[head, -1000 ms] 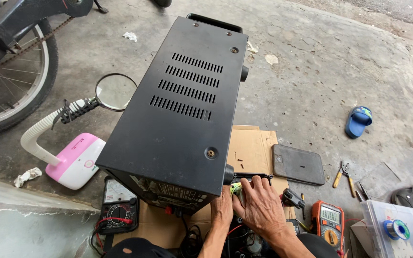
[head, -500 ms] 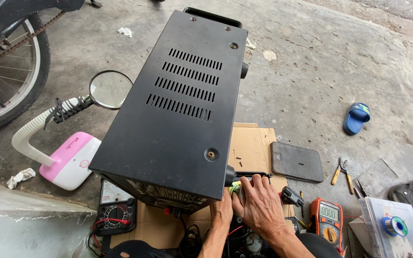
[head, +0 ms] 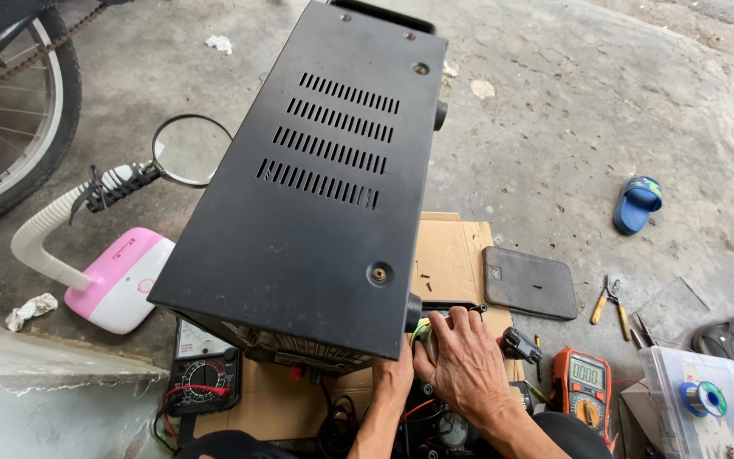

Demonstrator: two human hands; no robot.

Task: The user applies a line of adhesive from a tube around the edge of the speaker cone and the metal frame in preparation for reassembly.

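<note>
A large black metal case [head: 316, 221] with rows of vent slots stands tilted on end over a sheet of cardboard [head: 452, 255]. My right hand [head: 467, 367] lies at the case's lower right corner. Its fingers curl around a yellow-green tool handle [head: 420, 330] next to a black knob on the case's side. My left hand [head: 394, 381] is pressed against the case's lower edge just left of the right hand. Its fingers are hidden under the case.
A pink-based magnifier lamp [head: 116, 276] with a white neck stands left, beside a bicycle wheel [head: 10, 127]. A black analogue meter [head: 201, 374] lies under the case. Right: grey pad [head: 530, 282], orange multimeter [head: 586, 382], pliers [head: 608, 297], blue slipper [head: 637, 202], clear box with solder [head: 702, 404].
Both hands stay at the case's lower right corner. The view has drifted a little, so the case sits slightly higher and closer in the picture.
</note>
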